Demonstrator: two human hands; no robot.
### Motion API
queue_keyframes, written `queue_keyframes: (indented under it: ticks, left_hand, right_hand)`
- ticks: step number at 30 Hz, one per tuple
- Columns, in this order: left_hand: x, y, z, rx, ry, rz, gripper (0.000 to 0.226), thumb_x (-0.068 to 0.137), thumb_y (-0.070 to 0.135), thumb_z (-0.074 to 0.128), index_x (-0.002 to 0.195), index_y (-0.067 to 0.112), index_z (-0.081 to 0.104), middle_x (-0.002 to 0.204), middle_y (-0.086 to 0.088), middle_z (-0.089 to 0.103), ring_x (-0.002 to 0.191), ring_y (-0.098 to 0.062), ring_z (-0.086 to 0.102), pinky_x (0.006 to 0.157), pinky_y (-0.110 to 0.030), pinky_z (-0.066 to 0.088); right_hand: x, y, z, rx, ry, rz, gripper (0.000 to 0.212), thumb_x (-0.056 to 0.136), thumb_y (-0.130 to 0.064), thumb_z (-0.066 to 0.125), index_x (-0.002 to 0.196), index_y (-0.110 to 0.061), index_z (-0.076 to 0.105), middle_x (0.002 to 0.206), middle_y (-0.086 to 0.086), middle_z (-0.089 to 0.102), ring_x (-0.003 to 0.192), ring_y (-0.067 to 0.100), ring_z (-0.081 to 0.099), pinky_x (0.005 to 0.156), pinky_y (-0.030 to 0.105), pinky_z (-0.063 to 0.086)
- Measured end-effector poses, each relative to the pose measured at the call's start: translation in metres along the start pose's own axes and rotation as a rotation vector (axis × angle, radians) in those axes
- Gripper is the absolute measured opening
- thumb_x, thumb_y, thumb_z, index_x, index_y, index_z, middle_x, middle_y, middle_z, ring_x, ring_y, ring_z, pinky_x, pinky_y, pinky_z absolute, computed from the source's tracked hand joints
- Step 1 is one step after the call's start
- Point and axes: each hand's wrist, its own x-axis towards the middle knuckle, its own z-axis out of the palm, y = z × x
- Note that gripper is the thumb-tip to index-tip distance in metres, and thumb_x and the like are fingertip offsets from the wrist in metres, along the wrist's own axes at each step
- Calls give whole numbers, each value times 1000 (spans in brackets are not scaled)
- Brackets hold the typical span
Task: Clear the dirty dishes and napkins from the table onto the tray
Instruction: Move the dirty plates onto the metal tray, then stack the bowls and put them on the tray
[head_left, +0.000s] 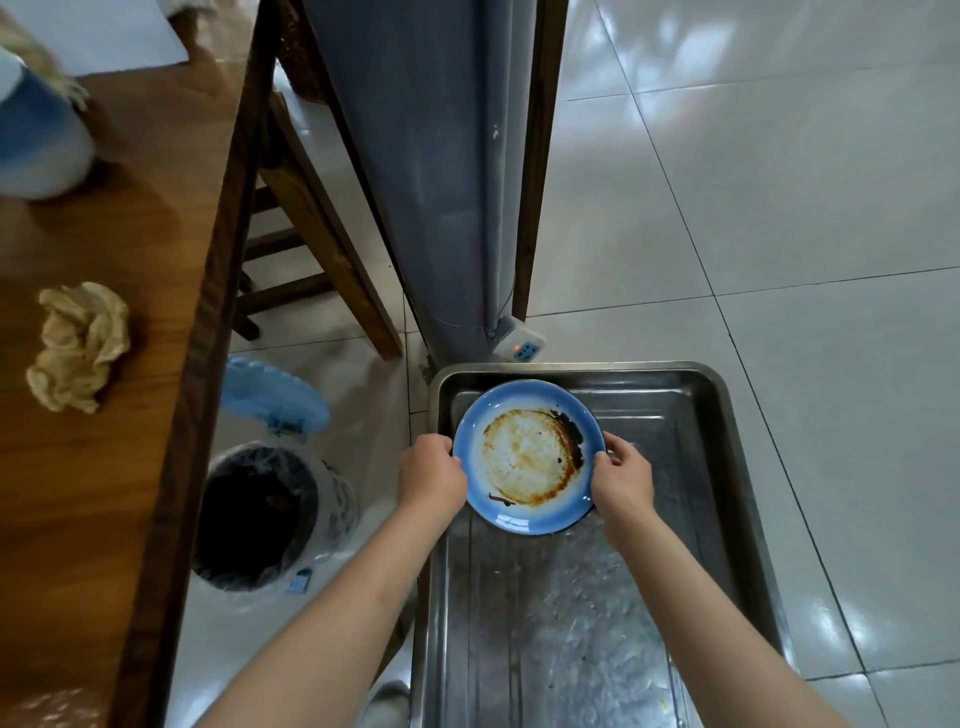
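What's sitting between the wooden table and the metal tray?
In the head view, a lined trash bin with its blue lid up stands on the floor between table and tray.

We found no text, label, brand or number that we could read. A small blue tag (300, 580) lay on the floor beside the lined bin (260, 514), but whatever it carried was too small and blurred for us.

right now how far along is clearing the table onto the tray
Early on. Nothing visibly sits loose in the metal tray yet. In hand: the left hand and right hand hold the stained blue plate over its far end. Left: the crumpled napkin on the wooden table, and a blurred blue-and-white object.
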Motion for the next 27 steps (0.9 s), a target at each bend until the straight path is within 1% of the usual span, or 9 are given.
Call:
queue_keyframes:
  ticks: [3,7,10,12,14,17,22,24,27]
  left_hand:
    - [-1,0,-2,-20,36,11,34,92,5,49,61,19,47,66,3,48,60,-10,43,53,-19,35]
    - [-6,1,-12,-66,36,21,47,91,4,53,60,30,29,67,9,37,63,-8,36,52,-15,24]
    - [-10,4,-23,-90,31,40,42,91,4,54,62,31,39,75,5,43,75,-15,41,54,-16,27]
    - [-16,10,-35,-147,24,44,17,92,7,55,88,20,66,87,4,59,87,-16,54,70,-20,41]
    - [-25,16,-50,-172,33,28,24,92,10,56,115,11,65,112,-3,65,106,-19,59,87,-23,42]
    - [-45,20,-73,-193,45,76,26,92,10,56,117,13,63,115,-4,65,105,-15,59,84,-20,40]
    - [-92,28,-131,-198,32,249,25,89,11,62,113,17,67,106,3,69,87,-2,57,73,-7,39]
    - [-116,29,-164,-159,40,354,29,86,11,64,115,18,66,104,6,69,84,1,57,64,3,37]
    - [-149,20,-214,-149,68,454,34,85,11,67,118,19,64,106,9,66,91,2,57,65,6,37]
  right_hand:
    - [-1,-4,-1,22,-10,31,36,98,-11,41,132,-18,50,124,8,58,110,27,56,92,49,49]
    - [-11,-10,-3,33,-42,30,45,95,-11,48,140,-18,41,133,8,52,117,28,52,95,51,47]
    - [-25,-22,-8,-23,-39,-36,56,93,-12,55,143,-16,33,142,10,43,125,30,47,98,48,45]
    - [-35,-35,-12,-78,-21,-120,61,91,-16,59,144,-16,30,145,9,39,128,29,44,100,46,43]
    - [-47,-46,-15,-119,-25,-187,64,89,-20,62,144,-17,30,145,8,39,129,28,42,103,45,41]
    - [-73,-58,-18,-151,-67,-267,64,88,-23,64,143,-21,32,143,4,41,128,25,42,101,41,42]
    - [-130,-83,-29,-191,-141,-403,61,89,-23,62,142,-23,33,139,-1,45,123,18,46,87,25,40]
    - [-158,-97,-36,-192,-195,-450,61,89,-21,61,143,-23,33,140,-2,44,124,17,44,95,26,40]
    - [-202,-114,-47,-228,-277,-521,61,89,-19,61,143,-24,33,141,-2,42,126,17,43,101,34,42]
